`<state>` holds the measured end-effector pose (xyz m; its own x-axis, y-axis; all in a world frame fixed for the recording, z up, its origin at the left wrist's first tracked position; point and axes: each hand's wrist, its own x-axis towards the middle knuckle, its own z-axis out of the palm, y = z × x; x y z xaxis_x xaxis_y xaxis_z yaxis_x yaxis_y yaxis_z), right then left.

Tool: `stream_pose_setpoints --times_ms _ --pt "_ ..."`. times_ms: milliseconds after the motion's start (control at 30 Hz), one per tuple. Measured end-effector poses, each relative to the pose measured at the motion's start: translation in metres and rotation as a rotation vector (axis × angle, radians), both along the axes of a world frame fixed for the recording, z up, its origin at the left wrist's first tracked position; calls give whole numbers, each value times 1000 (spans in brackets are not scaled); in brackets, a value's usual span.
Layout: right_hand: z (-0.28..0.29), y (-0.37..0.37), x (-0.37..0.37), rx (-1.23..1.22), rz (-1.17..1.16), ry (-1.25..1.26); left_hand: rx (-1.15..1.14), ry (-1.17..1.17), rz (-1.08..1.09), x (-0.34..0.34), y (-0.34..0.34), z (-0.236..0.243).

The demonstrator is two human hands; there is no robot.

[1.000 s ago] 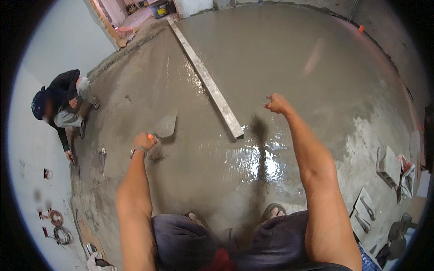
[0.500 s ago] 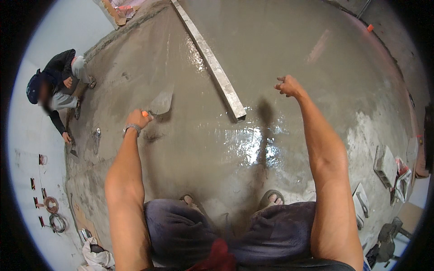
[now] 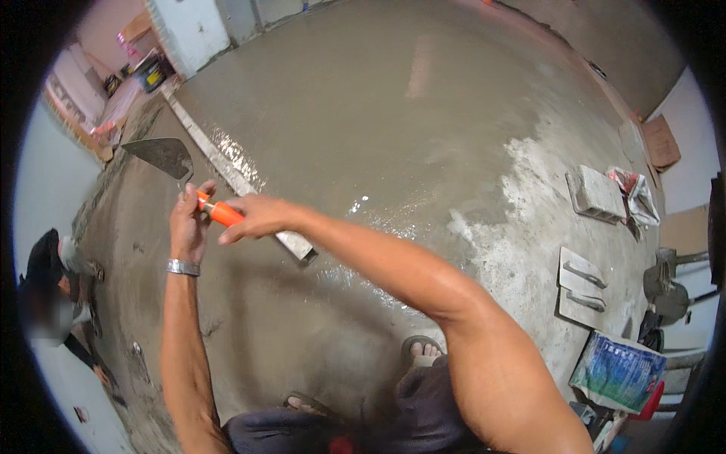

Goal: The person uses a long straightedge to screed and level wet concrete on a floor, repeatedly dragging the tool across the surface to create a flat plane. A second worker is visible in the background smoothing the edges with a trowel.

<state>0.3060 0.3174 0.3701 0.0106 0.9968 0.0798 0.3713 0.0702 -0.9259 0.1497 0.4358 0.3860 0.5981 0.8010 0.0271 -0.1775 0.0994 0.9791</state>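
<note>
A trowel [image 3: 168, 157] with a pointed grey metal blade and an orange handle is raised over the floor, its blade toward the far left. My left hand [image 3: 190, 223], a watch on its wrist, is closed round the front of the handle near the blade. At the handle's rear end my right hand [image 3: 261, 216] is closed on it too. Below and beyond both hands a long metal bar [image 3: 208, 149] lies on wet grey mortar [image 3: 363, 98]; my right hand and wrist cover part of it.
A crouching person [image 3: 57, 280] works at the left wall. On the right lie a concrete block [image 3: 595, 193], two flat floats with handles [image 3: 581, 286] and a blue-green printed bag [image 3: 616, 371]. A dark bucket [image 3: 150, 72] stands at the far left. My sandalled feet rest on the floor.
My right hand has come across to the left and taken hold of the trowel's handle. My left hand has lifted the trowel off the mortar. The view has swung to the right.
</note>
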Motion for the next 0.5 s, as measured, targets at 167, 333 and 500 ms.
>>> stream_pose_setpoints --times_ms 167,333,500 --pt "28 -21 21 -36 -41 240 307 103 -213 53 -44 24" --pt "-11 -112 113 -134 -360 41 817 712 -324 35 -71 18" --pt "-145 -244 289 -404 -1124 -392 882 1276 -539 -16 -72 13"
